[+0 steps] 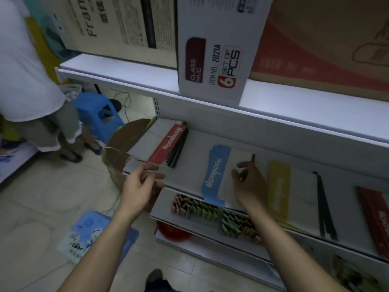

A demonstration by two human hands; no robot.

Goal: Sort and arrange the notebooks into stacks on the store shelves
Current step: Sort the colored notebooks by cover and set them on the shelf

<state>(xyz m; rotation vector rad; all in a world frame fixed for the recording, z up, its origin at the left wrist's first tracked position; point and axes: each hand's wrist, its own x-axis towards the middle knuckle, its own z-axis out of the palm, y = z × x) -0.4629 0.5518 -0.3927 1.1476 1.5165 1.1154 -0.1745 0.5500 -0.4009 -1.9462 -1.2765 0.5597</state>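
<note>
The blue-banded notebook (214, 173) lay flat on the shelf (197, 144). The right hand (249, 186) rested on its white cover, fingers loosely curled, grasping nothing. Left of it, the left hand (140, 184) hovered, fingers released, beside the red-banded stack (166, 144).

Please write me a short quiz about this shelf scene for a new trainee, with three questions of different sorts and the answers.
1. Choose one: the right hand is over a notebook whose band is A) red, B) blue, C) green.
2. True or false: the glass mug box stands on the upper shelf, above the notebooks.
3. Fill in: near the fingers of the left hand lies a stack whose top notebook has a ___ band.

Key: 1 B; 2 true; 3 red.
</note>
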